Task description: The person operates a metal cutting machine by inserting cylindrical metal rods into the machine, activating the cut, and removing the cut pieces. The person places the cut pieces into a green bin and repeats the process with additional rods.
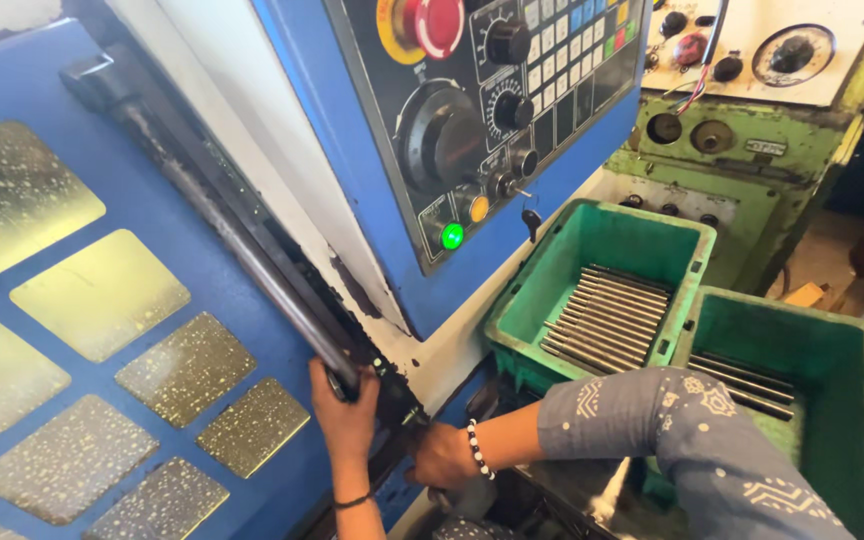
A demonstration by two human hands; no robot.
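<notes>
- Right arm (652, 440), at four o'clock: grey-blue sleeve with white printed patterns; black-and-white beaded bracelet (474, 448) at the wrist.
- Left wrist, at six o'clock: thin dark band (352, 501), bare forearm.

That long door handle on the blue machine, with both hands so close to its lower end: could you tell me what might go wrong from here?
1. The left hand grips the door handle at its very bottom, beside the door edge; fingers could get pinched there.
2. The right hand sits in the dark gap below the control panel, so it might be caught too.
3. The loose sleeve hangs near the green crate of metal rods and could snag.
</notes>
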